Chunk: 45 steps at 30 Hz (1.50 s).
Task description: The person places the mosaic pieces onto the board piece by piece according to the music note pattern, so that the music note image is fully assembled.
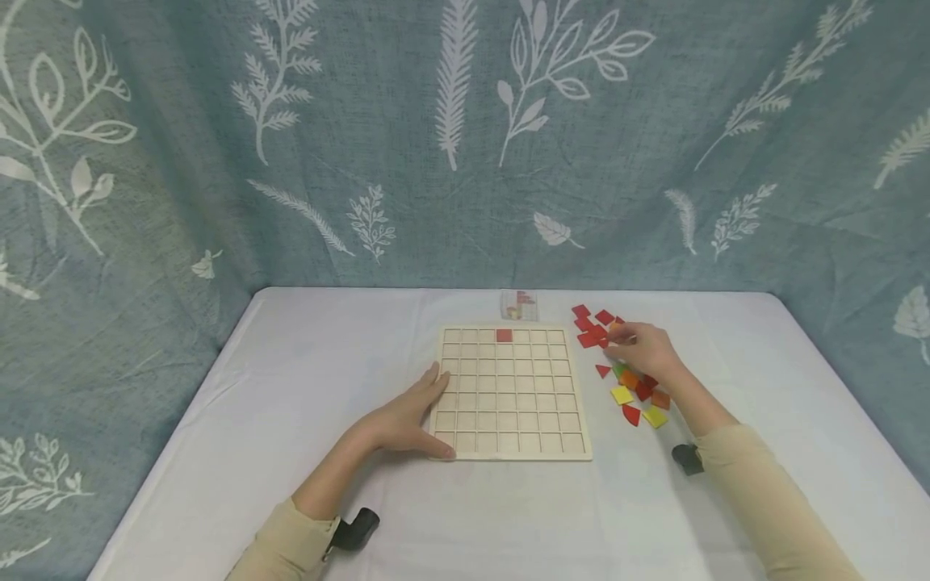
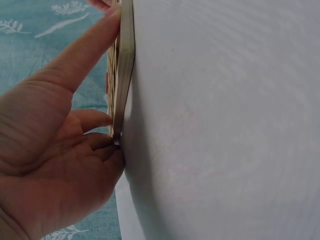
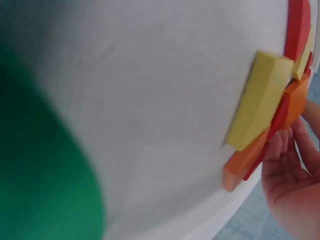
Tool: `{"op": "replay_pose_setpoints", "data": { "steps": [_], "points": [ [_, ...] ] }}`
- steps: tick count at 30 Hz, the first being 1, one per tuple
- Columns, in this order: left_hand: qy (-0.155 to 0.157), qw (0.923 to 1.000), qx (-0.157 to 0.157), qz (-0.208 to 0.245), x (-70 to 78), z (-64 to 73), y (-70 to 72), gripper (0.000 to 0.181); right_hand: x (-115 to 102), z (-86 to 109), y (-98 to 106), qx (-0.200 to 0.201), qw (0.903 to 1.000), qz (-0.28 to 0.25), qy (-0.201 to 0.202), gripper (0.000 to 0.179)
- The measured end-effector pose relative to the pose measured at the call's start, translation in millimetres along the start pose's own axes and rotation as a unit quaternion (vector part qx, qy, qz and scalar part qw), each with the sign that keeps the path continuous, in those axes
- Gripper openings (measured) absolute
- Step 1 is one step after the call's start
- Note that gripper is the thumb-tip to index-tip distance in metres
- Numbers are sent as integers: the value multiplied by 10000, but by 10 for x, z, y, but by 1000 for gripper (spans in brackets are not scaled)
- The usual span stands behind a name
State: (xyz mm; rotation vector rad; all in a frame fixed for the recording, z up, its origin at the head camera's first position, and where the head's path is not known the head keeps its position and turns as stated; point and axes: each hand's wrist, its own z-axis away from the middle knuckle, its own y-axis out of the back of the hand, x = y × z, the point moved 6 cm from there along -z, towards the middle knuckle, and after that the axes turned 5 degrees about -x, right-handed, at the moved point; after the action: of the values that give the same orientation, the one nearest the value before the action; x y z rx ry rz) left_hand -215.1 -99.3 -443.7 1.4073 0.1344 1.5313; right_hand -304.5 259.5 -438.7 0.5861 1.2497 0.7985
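A pale wooden board (image 1: 517,393) with a square grid lies flat on the table, one red square tile (image 1: 504,336) in its far row. My left hand (image 1: 410,415) rests at the board's left side, thumb on the near corner and fingertips along the edge; in the left wrist view, the thumb lies along the board's edge (image 2: 125,55). Right of the board, my right hand (image 1: 645,349) reaches over a group of red tiles (image 1: 587,340), index finger and thumb spread apart at its near side. In the right wrist view, this hand (image 3: 295,185) is partly hidden behind colored tiles.
Below the right hand lie loose yellow (image 1: 622,395), orange (image 1: 661,399), green and red pieces, including a red triangle (image 1: 603,371) and a red quarter-round piece (image 1: 631,415). A small picture card (image 1: 519,306) lies beyond the board. A patterned curtain (image 1: 465,202) hangs behind the white table.
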Motion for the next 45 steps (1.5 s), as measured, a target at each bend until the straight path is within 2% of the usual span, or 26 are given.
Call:
{"op": "replay_pose_setpoints", "data": {
  "steps": [9, 14, 18, 22, 27, 32, 37, 41, 45],
  "points": [
    [1, 10000, -8, -22, 16, 1, 4, 120, 12, -4, 23, 111, 9998, 39, 178, 48],
    [-30, 9999, -4, -98, 9, -5, 6, 120, -60, -16, -1, 88, 9961, -854, 216, 53],
    [-69, 9999, 5, -100, -1, -16, 5, 121, -192, -44, -61, 62, 9841, -1752, 282, 54],
    [-71, 9999, -7, -82, -24, -31, -12, 122, -348, -91, -166, 55, 9784, -2039, 341, 54],
    [-44, 9999, 1, -114, -56, -43, -26, 123, -593, -156, -317, -17, 9822, -1819, 478, 49],
    [-8, 10000, 5, -82, -57, -41, -18, 123, -814, -222, -461, -71, 9913, -1049, 788, 39],
    [-27, 9999, 35, -100, -57, -31, -12, 123, -948, -304, -599, -116, 9944, -310, 1008, 30],
    [-44, 9999, 33, -90, -53, -19, -5, 123, -1022, -323, -666, -96, 9948, -71, 1012, 27],
    [-91, 9999, 4, -52, -34, -11, -5, 121, -1076, -269, -673, 3, 9938, -63, 1108, 25]
  ]
}}
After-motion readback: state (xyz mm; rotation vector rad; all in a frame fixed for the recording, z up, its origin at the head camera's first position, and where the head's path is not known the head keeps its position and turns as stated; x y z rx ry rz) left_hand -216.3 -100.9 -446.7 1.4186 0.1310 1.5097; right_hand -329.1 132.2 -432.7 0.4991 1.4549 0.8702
